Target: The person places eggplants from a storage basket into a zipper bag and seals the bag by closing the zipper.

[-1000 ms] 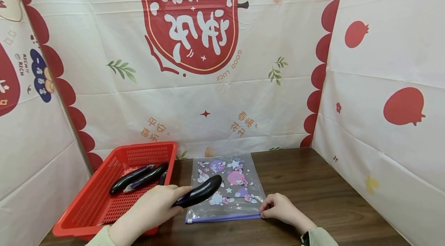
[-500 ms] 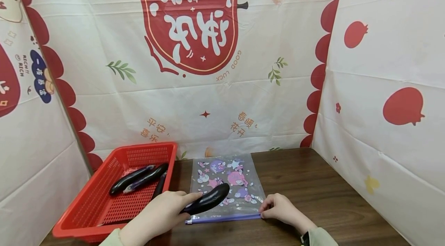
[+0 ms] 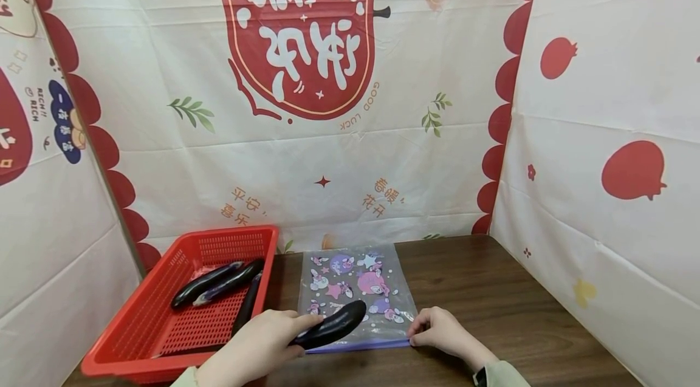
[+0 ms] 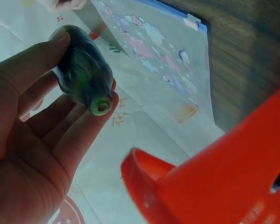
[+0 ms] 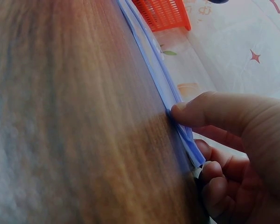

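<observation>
A dark purple eggplant (image 3: 336, 323) is held in my left hand (image 3: 262, 344), above the near left part of a clear zipper bag (image 3: 383, 326) with pink and purple cartoon prints. In the left wrist view the thumb and fingers grip the eggplant (image 4: 84, 74), its cut green stem end facing the camera. My right hand (image 3: 444, 332) pinches the bag's purple zip edge at its near right corner. The right wrist view shows the thumb pressing on that purple zip edge (image 5: 165, 84), which looks slightly parted. A white slider (image 4: 192, 21) sits at the bag's other corner.
Left of the bag stands a red plastic basket (image 3: 180, 329) holding several more eggplants (image 3: 229, 280). Its rim is close to my left forearm. Brown wooden table (image 3: 492, 290) extends to the right. Printed white cloth (image 3: 437, 192) walls the back and sides.
My left hand has carried the eggplant right and toward me, down to the bag's near edge. The right hand stays at the bag's corner.
</observation>
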{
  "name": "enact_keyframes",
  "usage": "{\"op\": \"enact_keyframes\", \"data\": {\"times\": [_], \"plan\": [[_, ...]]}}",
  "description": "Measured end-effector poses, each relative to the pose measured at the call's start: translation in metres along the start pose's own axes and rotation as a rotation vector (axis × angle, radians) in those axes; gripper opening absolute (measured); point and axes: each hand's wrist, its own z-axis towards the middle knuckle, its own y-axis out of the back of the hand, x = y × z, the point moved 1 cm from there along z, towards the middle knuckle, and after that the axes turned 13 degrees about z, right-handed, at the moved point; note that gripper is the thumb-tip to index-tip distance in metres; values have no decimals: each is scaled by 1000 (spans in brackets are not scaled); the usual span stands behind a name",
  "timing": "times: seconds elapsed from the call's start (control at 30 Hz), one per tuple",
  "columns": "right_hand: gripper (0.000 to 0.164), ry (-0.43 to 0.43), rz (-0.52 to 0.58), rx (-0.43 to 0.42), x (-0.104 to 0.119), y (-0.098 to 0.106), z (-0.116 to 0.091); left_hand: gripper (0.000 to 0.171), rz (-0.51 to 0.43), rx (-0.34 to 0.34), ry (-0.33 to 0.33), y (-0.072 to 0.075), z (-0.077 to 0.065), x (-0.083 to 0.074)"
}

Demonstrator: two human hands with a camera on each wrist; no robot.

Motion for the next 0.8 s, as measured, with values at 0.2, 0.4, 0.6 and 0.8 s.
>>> {"op": "enact_keyframes", "data": {"times": [0.2, 0.4, 0.6, 0.8], "plan": [[8, 18, 8, -4, 1, -1, -1, 52, -13, 11, -21, -7, 2, -3], [7, 13, 4, -8, 2, -1, -1, 49, -33, 33, -43, -13, 10, -8], [7, 33, 15, -10, 1, -2, -2, 46, -101, 58, -66, -22, 20, -14], [7, 48, 0, -25, 2, -1, 0, 48, -44, 42, -92, -29, 27, -19]]}}
